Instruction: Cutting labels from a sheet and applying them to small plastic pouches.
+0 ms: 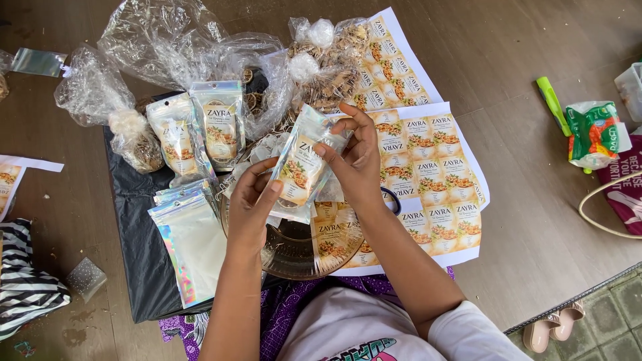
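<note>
Above the brown floor (521,220), both hands' grips pinch one labelled pouch (302,167): left hand (251,204) below, right hand (358,160) atop.

glossy foil pouch (302,167), matt wood floor (521,227)

Held pouch (302,167) above bowl (287,257), label sheets (435,167) right of it.

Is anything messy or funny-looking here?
A bit. Crumpled clear plastic bags lie heaped at the top, the label sheets overlap crookedly, and a green marker lies off alone. The pouch in both hands looks fine.
</note>
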